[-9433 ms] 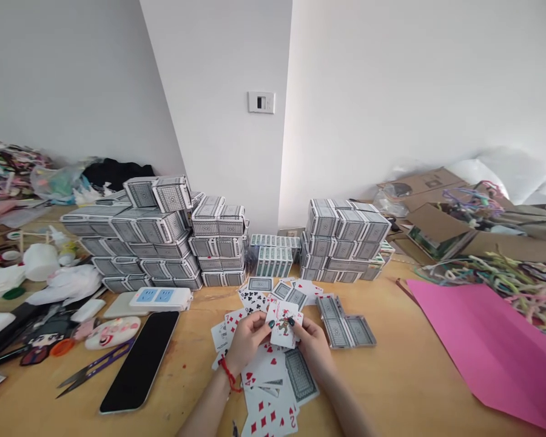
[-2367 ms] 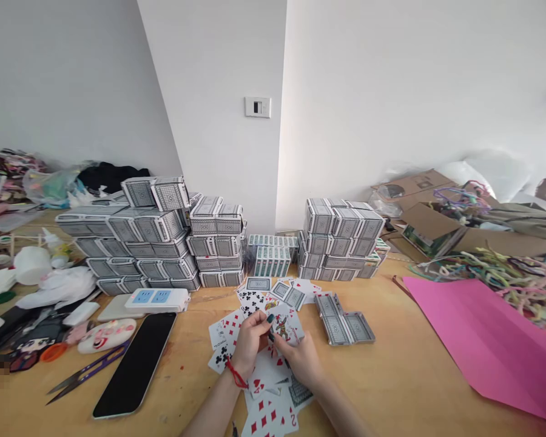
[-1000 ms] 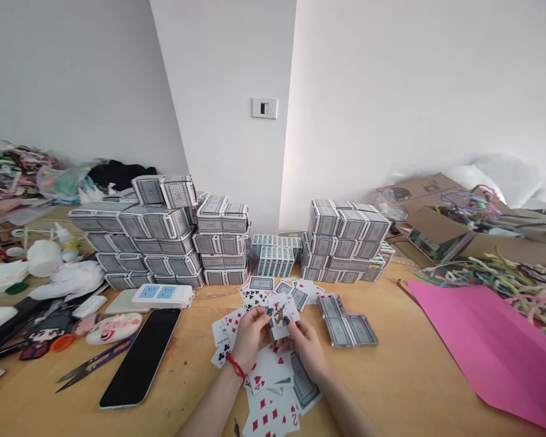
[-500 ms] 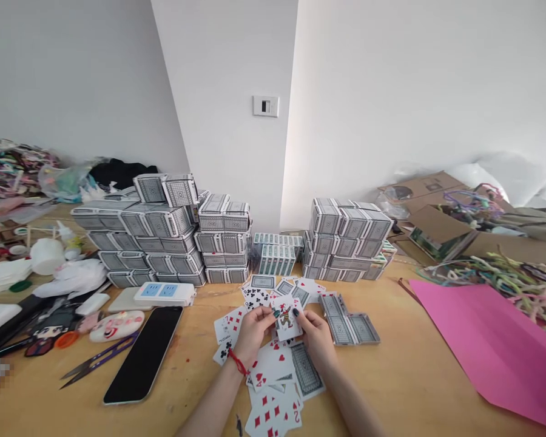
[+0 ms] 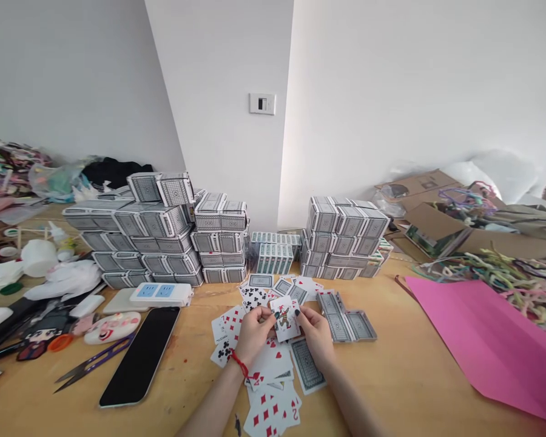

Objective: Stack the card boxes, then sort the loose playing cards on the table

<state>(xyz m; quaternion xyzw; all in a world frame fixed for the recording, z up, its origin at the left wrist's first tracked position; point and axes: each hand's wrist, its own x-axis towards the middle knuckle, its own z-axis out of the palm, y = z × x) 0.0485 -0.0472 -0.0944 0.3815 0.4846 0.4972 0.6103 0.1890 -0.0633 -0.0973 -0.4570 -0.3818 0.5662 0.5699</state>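
A joker playing card (image 5: 286,320) is held face up over the table, pinched from both sides. My left hand (image 5: 256,333) grips its left edge, and my right hand (image 5: 316,335) grips the right edge. Whether other cards lie behind the joker I cannot tell. Loose playing cards (image 5: 270,409) spread beneath and around my hands, some face up, some back up. A back-up card (image 5: 307,366) lies under my right wrist. Just right of that hand sits an L-shaped piece made of joined cards (image 5: 341,318).
Stacked card-built blocks (image 5: 150,243) rise at the back left, with another stack (image 5: 346,237) at the back right. A phone (image 5: 141,355), thread snips (image 5: 93,362) and a power strip (image 5: 161,294) lie on the left. Pink paper (image 5: 486,340) covers the right side.
The whole view has shifted slightly, so the scene sits a little further left. Both hands keep hold of the joker card, nearly unmoved.
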